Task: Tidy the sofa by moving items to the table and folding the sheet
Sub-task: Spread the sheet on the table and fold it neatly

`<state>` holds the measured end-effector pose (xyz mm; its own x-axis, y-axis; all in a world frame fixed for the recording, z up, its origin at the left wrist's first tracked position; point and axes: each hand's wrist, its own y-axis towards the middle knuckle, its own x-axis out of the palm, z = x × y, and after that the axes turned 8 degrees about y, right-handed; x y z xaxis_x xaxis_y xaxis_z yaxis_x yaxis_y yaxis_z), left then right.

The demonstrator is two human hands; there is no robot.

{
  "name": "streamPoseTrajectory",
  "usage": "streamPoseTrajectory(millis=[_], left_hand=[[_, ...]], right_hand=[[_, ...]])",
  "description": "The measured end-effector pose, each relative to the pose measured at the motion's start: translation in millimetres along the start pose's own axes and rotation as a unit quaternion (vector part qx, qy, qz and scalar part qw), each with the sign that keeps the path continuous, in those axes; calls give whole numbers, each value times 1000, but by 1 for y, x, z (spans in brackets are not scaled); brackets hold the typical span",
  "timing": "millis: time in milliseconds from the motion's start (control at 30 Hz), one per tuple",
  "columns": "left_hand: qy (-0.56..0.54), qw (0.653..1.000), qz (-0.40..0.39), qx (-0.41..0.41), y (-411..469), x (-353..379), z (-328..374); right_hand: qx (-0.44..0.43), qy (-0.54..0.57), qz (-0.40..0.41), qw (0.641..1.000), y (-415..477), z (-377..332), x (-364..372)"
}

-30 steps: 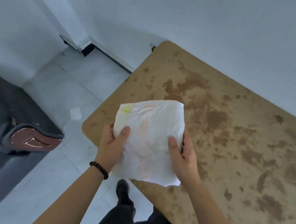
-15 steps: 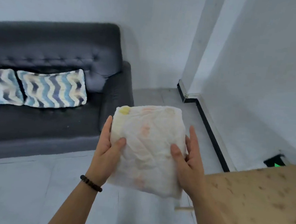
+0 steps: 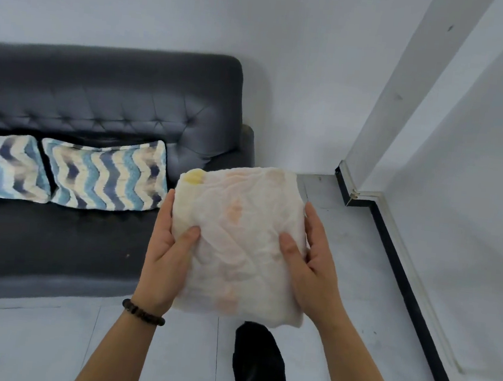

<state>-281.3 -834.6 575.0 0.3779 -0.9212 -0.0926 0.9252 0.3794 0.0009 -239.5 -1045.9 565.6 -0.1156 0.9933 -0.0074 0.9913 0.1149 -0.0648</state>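
Sheet (image 3: 238, 244): thin white cloth with a faint orange and yellow print, folded to a soft, squarish bundle. It was held up in the air in front of my chest, over the pale grey tiled floor (image 3: 26, 337) and touching no furniture.

Left hand (image 3: 165, 262), with a dark beaded bracelet (image 3: 142, 312) at the wrist, clasped the bundle's left edge. Right hand (image 3: 316, 268) clasped the right edge. On each side the thumb lay across the front face and the fingers (image 3: 168, 206) wrapped behind, so both hands were closed on the cloth.

The bundle's slightly longer axis ran from me outward, with the hands level on either flank. The dark grey tufted fabric sofa (image 3: 113, 104) lay ahead and to the left, carrying two blue-and-cream zigzag cushions (image 3: 103, 174). Its bare seat was on the left hand's side.

No desk showed in this view. I judged the folding done, with only setting the sheet down left.
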Motion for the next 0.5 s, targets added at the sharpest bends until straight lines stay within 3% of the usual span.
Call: streamPoseTrajectory(millis=[200, 367, 500], left_hand=[[28, 999, -22, -36, 164, 39, -10], [113, 989, -70, -60, 268, 41, -24], [120, 983, -36, -137, 331, 36, -61]], right_hand=[[46, -4, 1, 999, 175, 11, 12], [89, -6, -6, 996, 284, 14, 30], [144, -21, -10, 989, 344, 47, 56]])
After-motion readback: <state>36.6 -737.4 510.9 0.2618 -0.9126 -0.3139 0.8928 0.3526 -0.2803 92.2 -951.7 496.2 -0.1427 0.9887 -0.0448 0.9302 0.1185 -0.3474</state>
